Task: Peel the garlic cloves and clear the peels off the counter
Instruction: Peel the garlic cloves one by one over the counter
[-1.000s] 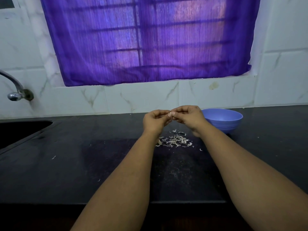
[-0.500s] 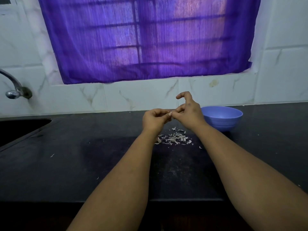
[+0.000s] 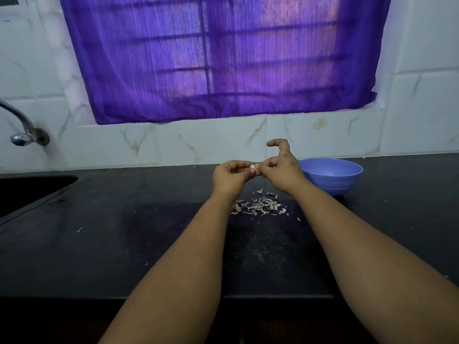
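Both hands up over the counter [image 3: 104, 244] here, and one garlic clove [image 3: 252, 167] sits right between them, off the surface, above and just behind the pile of peels [image 3: 260, 206]. My left hand [image 3: 229, 177] has its fingers curled round the clove's near end, holding it steady; my right hand [image 3: 280, 167] pinches at the other end with thumb and a finger, index finger crooked up and clear. The clove looks to lie roughly side to side, hand to hand, though it's too small to be sure of its axis. Both hands touch it, so neither is nearer; I'd judge the next pull goes rightward, away from the left grip. Count: one clove showing, one loose heap of peels directly below, a few stray flecks scattered wider, and one blue bowl [image 3: 331, 175] just right of my right wrist. What's inside the bowl I can't tell.
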`<act>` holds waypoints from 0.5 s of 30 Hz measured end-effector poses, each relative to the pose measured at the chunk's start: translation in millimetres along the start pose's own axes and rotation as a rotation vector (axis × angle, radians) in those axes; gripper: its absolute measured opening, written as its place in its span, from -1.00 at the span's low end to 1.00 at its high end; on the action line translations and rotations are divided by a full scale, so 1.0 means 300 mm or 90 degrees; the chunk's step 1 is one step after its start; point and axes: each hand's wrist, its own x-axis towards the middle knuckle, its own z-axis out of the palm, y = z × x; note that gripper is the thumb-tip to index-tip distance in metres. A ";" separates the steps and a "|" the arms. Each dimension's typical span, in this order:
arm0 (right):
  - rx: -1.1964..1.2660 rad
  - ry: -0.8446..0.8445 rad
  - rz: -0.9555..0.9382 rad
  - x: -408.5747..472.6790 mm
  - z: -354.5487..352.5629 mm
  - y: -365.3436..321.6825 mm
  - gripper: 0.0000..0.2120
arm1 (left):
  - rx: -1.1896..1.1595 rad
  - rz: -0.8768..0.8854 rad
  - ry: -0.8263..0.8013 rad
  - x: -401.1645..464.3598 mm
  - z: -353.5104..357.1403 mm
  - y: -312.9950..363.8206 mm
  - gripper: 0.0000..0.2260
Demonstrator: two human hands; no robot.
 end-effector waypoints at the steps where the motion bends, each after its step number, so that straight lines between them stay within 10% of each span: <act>1: 0.012 -0.005 0.004 0.000 0.000 0.000 -0.44 | 0.015 0.004 0.004 0.003 -0.001 -0.001 -0.87; 15: -0.017 0.030 -0.027 -0.016 -0.008 -0.021 -0.48 | 0.098 0.040 0.025 -0.009 0.007 0.003 -0.86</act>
